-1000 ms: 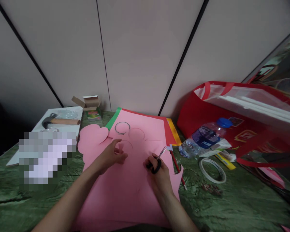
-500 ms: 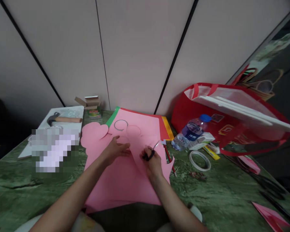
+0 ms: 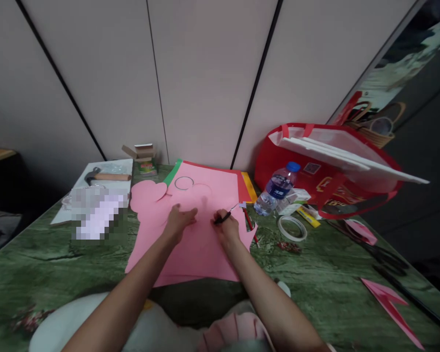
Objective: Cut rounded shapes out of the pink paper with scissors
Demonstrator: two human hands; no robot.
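A large pink paper sheet lies on the green table, with rounded cut-out shapes at its left edge. My left hand presses on the sheet near its middle, fingers gripping the paper. My right hand holds black-handled scissors, blades pointing up and right over the sheet. A metal ring rests on the pink paper farther back, beside a drawn circle.
Red pencil, tape roll, water bottle, yellow glue tube and a red bag sit to the right. A hammer on a white board and a small box stand at back left. Pink scraps lie far right.
The view has pulled back and tilted, showing more of the table and my lap. My hands have come closer together on the pink sheet, scissors still in the right hand.
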